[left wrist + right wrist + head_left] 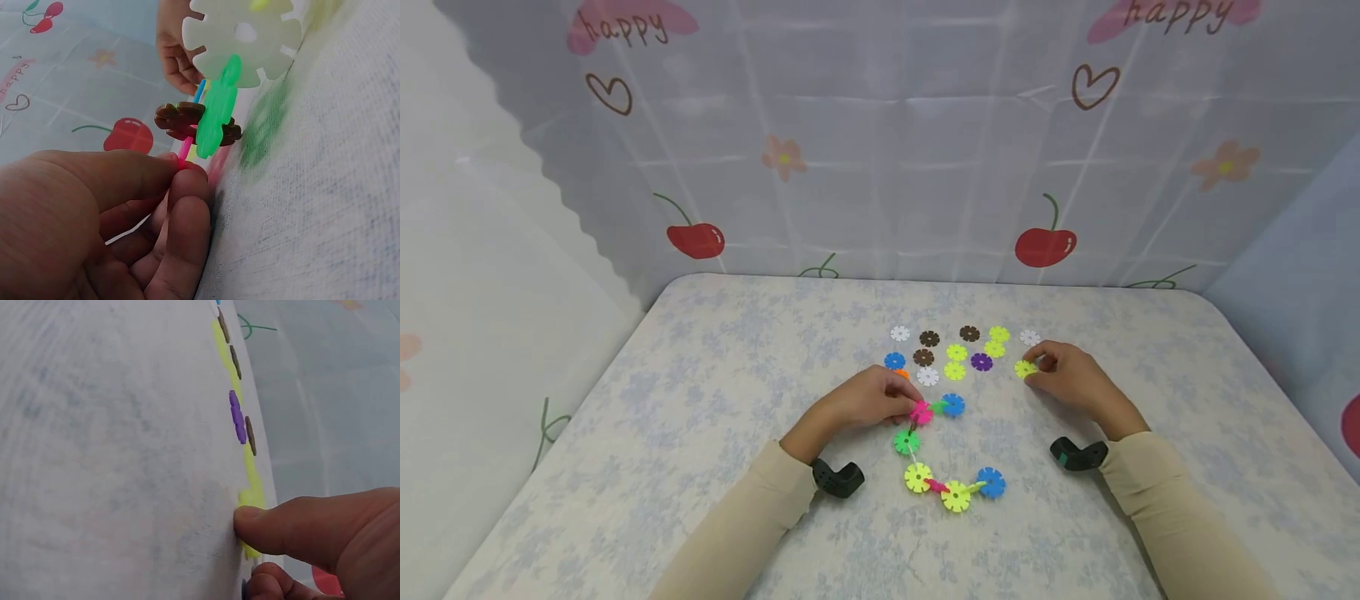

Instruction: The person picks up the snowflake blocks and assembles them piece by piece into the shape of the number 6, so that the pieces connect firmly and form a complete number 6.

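Note:
My left hand (872,395) pinches a pink notched plastic disc (921,413) between thumb and fingertips, just over the table. This disc belongs to a curved chain of interlocking discs, with a green disc (906,442), yellow discs (956,497) and a blue disc (992,482) at its near end. In the left wrist view, a brown disc (178,115), a green disc (219,112) and a large white disc (244,37) stand slotted beyond the fingers. To the right, my right hand (1070,377) holds a loose yellow disc (1024,369) between thumb and fingers, close to the tabletop.
Several loose discs lie flat behind the chain, among them a purple disc (981,362), a brown disc (928,338) and a white disc (928,377). An orange disc (900,375) is partly hidden by the left hand. A patterned curtain (880,150) hangs behind the table (737,333).

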`<state>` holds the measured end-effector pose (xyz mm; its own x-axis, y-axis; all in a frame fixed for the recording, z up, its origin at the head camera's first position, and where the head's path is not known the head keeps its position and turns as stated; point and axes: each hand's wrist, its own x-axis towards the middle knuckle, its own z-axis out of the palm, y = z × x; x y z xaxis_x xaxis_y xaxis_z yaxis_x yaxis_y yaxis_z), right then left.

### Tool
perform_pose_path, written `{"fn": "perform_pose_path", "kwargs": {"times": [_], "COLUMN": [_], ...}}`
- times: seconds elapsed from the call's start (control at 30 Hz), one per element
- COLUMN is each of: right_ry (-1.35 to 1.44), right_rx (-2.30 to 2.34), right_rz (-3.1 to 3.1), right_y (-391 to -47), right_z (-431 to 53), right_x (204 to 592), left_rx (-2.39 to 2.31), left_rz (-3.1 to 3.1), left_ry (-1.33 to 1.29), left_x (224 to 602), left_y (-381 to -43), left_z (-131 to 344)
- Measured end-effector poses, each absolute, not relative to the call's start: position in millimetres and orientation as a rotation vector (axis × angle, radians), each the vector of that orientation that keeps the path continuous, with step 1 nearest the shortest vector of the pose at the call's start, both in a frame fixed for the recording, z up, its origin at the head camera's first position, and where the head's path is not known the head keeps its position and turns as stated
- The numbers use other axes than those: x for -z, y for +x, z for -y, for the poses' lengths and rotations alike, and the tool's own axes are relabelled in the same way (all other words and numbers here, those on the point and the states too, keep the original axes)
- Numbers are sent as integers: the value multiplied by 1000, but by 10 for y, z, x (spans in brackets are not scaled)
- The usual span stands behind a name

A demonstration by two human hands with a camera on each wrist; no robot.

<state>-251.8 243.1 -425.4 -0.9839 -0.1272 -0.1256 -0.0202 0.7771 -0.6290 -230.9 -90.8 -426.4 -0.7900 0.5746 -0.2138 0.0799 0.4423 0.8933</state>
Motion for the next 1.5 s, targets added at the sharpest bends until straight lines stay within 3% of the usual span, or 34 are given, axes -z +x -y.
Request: {"fn": "perform_pose_path", "kwargs": {"times": [0.33,0.73,1.5], "right_ry": [-97,-420,-595], "right_rx": [1134,1096,1175], "right_rz": [-2753,-2720,-2674], "right_y": [-2430,-2250,-2144], "right_z": [-2382,-2019,-1795], "right_x": [4118,4127,4221], "left_rx": [-1391,-1457,-1427], "left_rz": [-2172,-2130,-2173], "left_ry": [488,436,506], "left_x": [4280,4302,4290], "left_y": [-2314,-2337,-2332], "left_z": [929,956,933]}}
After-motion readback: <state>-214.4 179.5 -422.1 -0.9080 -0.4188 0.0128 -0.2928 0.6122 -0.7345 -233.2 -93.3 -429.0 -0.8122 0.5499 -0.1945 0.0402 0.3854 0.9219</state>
